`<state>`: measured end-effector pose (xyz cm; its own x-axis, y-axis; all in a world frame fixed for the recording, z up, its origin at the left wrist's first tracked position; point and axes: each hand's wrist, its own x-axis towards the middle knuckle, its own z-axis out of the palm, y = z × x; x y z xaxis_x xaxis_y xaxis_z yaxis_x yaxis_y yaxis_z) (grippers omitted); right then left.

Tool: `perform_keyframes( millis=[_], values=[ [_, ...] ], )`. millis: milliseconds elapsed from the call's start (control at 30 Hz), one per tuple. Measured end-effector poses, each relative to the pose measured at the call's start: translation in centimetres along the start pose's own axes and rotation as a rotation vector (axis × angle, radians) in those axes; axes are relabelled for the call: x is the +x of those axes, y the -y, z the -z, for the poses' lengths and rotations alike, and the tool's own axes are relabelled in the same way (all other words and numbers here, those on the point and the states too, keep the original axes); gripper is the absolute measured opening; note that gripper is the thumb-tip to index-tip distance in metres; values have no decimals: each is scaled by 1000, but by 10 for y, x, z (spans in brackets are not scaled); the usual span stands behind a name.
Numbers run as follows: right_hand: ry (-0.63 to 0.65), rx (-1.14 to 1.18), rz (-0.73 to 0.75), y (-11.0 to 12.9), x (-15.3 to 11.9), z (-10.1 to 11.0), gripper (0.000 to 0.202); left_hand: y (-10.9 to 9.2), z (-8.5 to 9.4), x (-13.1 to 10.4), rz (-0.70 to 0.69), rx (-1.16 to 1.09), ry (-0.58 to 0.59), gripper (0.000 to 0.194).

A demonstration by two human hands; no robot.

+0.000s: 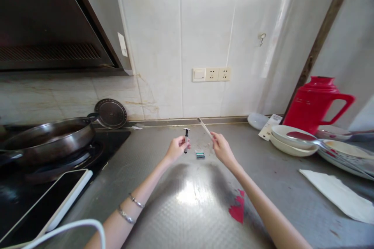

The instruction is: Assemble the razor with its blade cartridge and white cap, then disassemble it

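Observation:
My left hand is closed around a small black and silver razor handle, held upright with its narrow T-shaped end at the top. On the counter between my hands lie small teal and black razor cartridges. My right hand pinches one end of a slim pale stick with a dark tip, which slants up and to the left. I cannot make out what kind of stick it is. The two held things are apart from each other, above the metal counter.
At left, a steel pan sits on the black stove, with a phone and white cable in front. A red thermos, stacked bowls and a white napkin stand or lie at right. Red scraps lie near my right forearm.

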<state>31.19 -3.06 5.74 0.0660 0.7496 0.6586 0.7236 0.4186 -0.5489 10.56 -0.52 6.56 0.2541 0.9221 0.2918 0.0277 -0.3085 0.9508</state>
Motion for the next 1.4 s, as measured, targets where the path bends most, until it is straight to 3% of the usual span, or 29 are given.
perform_keyframes(
  millis=[167, 333, 467, 833, 1133, 1300, 1400],
  values=[
    [28, 58, 85, -3, 4, 19, 36, 15, 3, -11, -25, 70, 17, 14],
    [92, -140, 227, 3, -3, 32, 38, 33, 6, -24, -85, 209, 24, 8],
    [102, -205, 273, 2, -9, 39, 32, 34, 5, -32, -144, 343, 44, 9],
    [142, -81, 249, 28, -24, 33, 28, 31, -5, -42, -225, 401, 35, 13],
    [122, -102, 187, 13, -23, 36, 30, 33, -7, -44, -161, 308, 2, 9],
    [186, -82, 216, 15, -24, 35, 30, 35, -8, -44, -173, 354, 31, 9],
    [153, -81, 183, 13, -24, 35, 29, 36, -8, -44, -192, 360, 38, 10]
  ],
)
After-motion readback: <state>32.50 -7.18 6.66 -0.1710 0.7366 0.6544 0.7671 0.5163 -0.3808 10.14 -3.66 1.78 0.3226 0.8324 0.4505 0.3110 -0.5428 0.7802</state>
